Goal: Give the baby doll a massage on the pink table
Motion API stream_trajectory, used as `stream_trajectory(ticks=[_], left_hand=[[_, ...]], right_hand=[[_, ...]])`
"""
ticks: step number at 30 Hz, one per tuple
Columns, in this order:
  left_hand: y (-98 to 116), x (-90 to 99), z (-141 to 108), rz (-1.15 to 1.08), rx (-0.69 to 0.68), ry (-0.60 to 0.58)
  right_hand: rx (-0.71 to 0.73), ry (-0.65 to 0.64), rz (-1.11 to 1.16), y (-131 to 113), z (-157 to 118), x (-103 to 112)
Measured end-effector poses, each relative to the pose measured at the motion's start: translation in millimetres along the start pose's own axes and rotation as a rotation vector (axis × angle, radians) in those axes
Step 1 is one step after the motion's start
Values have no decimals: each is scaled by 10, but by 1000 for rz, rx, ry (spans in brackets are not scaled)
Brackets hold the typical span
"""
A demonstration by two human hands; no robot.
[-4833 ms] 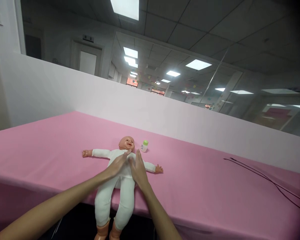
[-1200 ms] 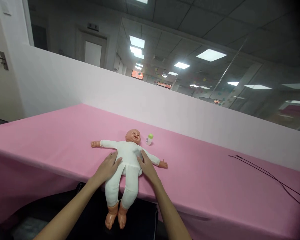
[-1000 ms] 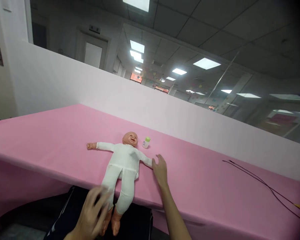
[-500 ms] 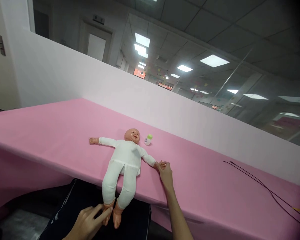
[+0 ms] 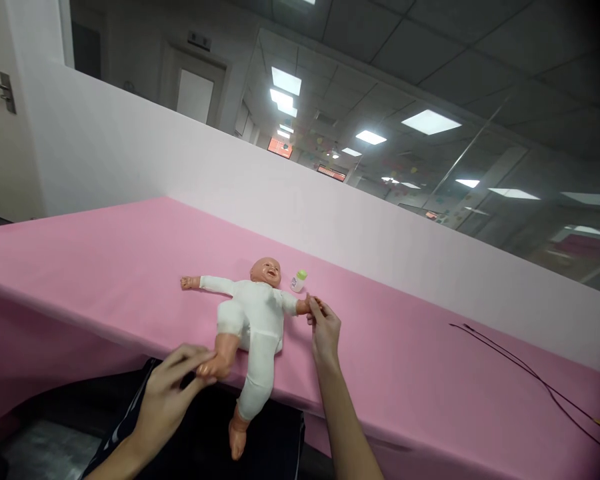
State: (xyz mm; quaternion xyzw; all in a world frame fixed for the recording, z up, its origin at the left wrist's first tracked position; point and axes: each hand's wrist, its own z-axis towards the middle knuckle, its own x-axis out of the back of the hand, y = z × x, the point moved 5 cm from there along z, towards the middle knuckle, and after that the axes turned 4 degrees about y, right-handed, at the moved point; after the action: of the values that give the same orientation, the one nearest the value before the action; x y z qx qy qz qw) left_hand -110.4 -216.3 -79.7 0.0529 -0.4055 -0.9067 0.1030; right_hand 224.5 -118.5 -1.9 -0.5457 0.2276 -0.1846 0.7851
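Note:
A baby doll [image 5: 260, 310] in white clothing lies face up on the pink-covered table [image 5: 390, 373]. My left hand [image 5: 167, 387] pinches the foot of its bent leg, the one on the left of the view. The other leg hangs straight over the table's front edge. My right hand [image 5: 325, 327] has its fingers closed on the doll's hand at the right, and that arm is bent. The doll's other arm stretches out flat to the left. Beside its head stands a small bottle [image 5: 299, 281] with a green cap.
Thin black cables [image 5: 530, 373] trail across the table at the right. A white low wall [image 5: 300, 213] with glass above it runs behind the table. A door [image 5: 7, 120] is at the far left. My dark-clothed lap [image 5: 200, 433] is below the front edge.
My left hand has lifted the doll's left-side foot up and toward its body, bending that leg. My right hand has moved the doll's hand up and inward, toward the bottle.

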Motion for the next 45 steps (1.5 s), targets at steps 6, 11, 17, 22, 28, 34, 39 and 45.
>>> stream_trajectory(ticks=[6, 11, 17, 22, 28, 34, 39, 45], left_hand=[[-317, -612, 835, -284, 373, -149], [-401, -596, 806, -245, 370, -128], [24, -39, -103, -83, 66, -296], [-42, 133, -594, -62, 89, -410], [-80, -46, -18, -96, 310, -125], [-310, -672, 725, -336, 461, -21], [-285, -726, 796, -326, 429, -56], [-32, -235, 27, -107, 246, -221]], right_hand=[[119, -344, -262, 72, -359, -702], [208, -246, -309, 154, -256, -603], [-23, 205, -183, 516, 300, 165], [-134, 306, -116, 629, 363, 539], [20, 62, -46, 5, 30, 163], [164, -295, -288, 41, -481, -574], [245, -315, -321, 157, -547, -609], [-15, 20, -49, 279, 8, 34]])
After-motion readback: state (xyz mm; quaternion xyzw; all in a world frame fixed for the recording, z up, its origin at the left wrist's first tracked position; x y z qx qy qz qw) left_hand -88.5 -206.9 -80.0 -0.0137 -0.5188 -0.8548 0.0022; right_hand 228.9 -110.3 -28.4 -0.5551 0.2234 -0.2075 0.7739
